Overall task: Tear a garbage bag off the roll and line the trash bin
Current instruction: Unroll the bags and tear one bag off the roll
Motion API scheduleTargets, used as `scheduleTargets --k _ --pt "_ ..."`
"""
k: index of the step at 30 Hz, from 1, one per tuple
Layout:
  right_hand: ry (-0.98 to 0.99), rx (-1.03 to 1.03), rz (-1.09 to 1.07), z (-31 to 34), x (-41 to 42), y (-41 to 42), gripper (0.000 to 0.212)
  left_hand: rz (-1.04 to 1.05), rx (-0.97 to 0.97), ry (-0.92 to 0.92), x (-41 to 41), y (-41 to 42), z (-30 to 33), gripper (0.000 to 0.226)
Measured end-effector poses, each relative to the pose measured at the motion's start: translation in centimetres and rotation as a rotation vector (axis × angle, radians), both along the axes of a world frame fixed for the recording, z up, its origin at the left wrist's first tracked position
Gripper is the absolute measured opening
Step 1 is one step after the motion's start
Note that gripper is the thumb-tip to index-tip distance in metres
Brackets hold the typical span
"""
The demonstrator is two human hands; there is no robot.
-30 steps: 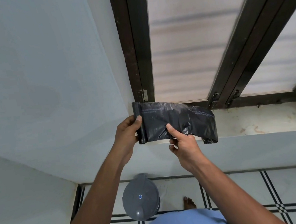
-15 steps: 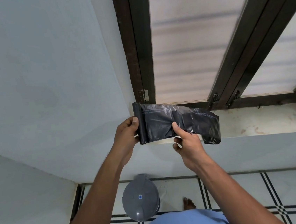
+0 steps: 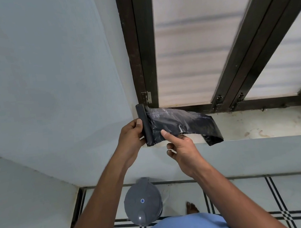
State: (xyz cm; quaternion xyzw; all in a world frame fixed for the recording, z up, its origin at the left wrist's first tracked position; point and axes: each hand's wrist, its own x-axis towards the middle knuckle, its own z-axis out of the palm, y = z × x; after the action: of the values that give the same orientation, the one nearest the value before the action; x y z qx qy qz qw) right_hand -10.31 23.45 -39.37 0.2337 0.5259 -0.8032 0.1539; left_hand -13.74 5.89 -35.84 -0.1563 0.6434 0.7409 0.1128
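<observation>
A black garbage bag roll (image 3: pixel 146 125) stands upright in the air in front of the window sill, and my left hand (image 3: pixel 130 137) grips it from the left. From the roll a folded black garbage bag (image 3: pixel 186 122) stretches to the right, its free end drooping over the sill. My right hand (image 3: pixel 180 146) pinches the bag's lower edge close to the roll, thumb on top and fingers underneath. A grey trash bin (image 3: pixel 142 204) with its lid closed stands on the floor below, against the wall.
A dark-framed window (image 3: pixel 232 49) rises above a stained white sill (image 3: pixel 258 126). A pale wall corner lies to the left. The tiled floor (image 3: pixel 247 196) has black stripe lines. My bare feet stand beside the bin.
The bag's free end has been drawn further right and hangs lower. My right hand's thumb has shifted left along the bag toward the roll. My left hand keeps holding the roll.
</observation>
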Motion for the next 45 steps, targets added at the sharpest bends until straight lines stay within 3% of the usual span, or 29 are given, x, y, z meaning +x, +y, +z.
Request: scheduleTargets --k 4,9,14,19,21,25,28,31,35,39,45 --pt "-0.015 0.009 0.014 0.0 0.3 -0.1 0.026 -0.002 -0.01 -0.005 0.1 0.1 0.2 0.038" --pt "-0.024 0.024 0.025 0.0 0.5 0.0 0.035 -0.007 0.095 -0.026 0.5 0.1 0.8 0.039" --pt "-0.037 0.047 0.052 0.4 1.1 0.1 0.032 -0.062 0.005 0.029 0.9 0.3 1.0 0.033" --pt "-0.2 0.323 0.49 2.3 3.0 1.7 0.058 -0.053 -0.094 0.05 1.0 0.1 1.3 0.03" --pt "-0.112 0.447 0.458 2.8 3.7 1.9 0.056 -0.07 -0.117 0.057 1.0 0.0 1.4 0.03" --pt "0.293 0.549 0.129 4.2 2.8 1.9 0.049 -0.126 -0.124 0.047 1.1 -0.1 1.8 0.028" --pt "0.495 0.644 0.104 5.2 -0.7 1.9 0.039 -0.182 -0.1 0.039 1.2 0.0 2.2 0.027" --pt "0.544 0.672 0.273 5.9 -4.5 2.1 0.054 -0.228 -0.074 0.046 1.3 0.3 2.6 0.028" --pt "0.528 0.616 0.505 6.1 -7.1 2.4 0.049 -0.245 -0.042 0.068 1.6 0.3 3.1 0.024" --pt "0.563 0.592 0.503 5.7 -8.0 3.1 0.034 -0.209 -0.062 0.073 1.6 -0.5 3.4 0.027" --pt "0.693 0.776 0.518 6.4 -8.5 4.1 0.021 -0.187 -0.129 0.071 1.6 -0.8 3.2 0.026"
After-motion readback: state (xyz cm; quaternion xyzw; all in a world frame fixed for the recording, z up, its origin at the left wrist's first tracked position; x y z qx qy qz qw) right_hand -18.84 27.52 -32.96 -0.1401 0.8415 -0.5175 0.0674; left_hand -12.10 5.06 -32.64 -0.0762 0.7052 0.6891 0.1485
